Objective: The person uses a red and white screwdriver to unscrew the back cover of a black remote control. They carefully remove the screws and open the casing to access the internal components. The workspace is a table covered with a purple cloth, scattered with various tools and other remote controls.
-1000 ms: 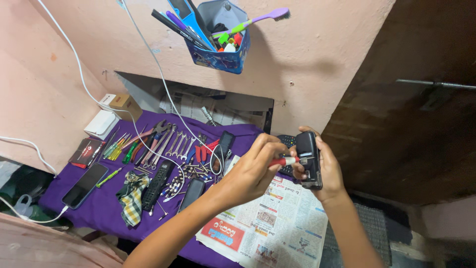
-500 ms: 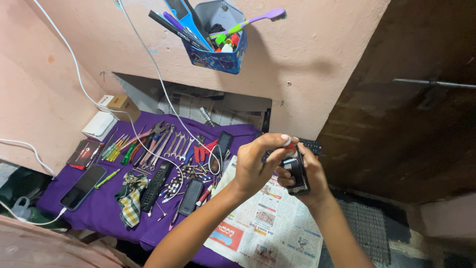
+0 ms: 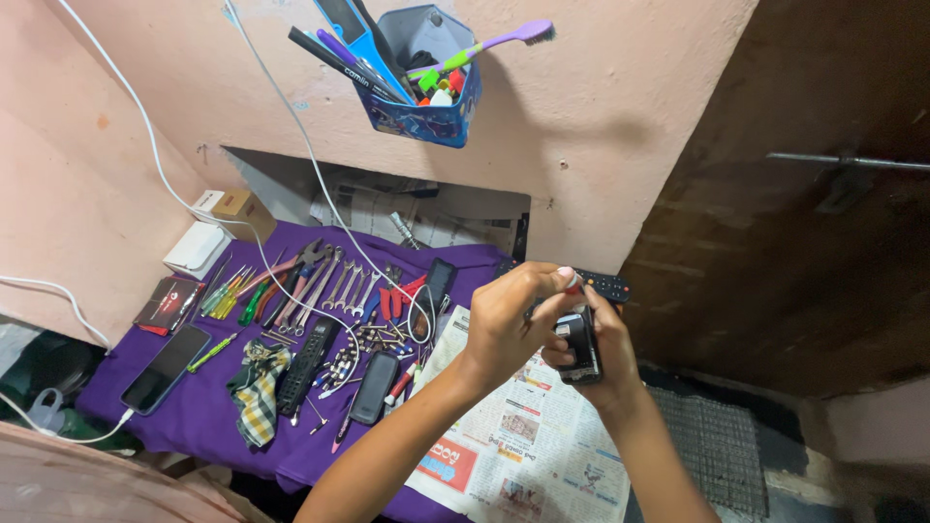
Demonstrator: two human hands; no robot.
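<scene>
R hand clenched round small black handheld device above newspaper-covered counter, L hand pinching red-tipped tool onto its top (work looks mid-way, device unopened).

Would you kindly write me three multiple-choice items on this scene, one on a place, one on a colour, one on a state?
1. Where does the newspaper lie?
A. under the hands
B. in the wall box
C. on the white adapter

2. What colour is the cloth under the tools?
A. green
B. purple
C. red

3. How is the small black device held?
A. lying on the cloth
B. hanging from the cable
C. in the right hand, with the left hand at its top

Answers: 1 A, it spreads below both hands; 2 B, the cloth shows purple; 3 C, right fingers wrap it while the left pinches a red-tipped tool above it.
</scene>
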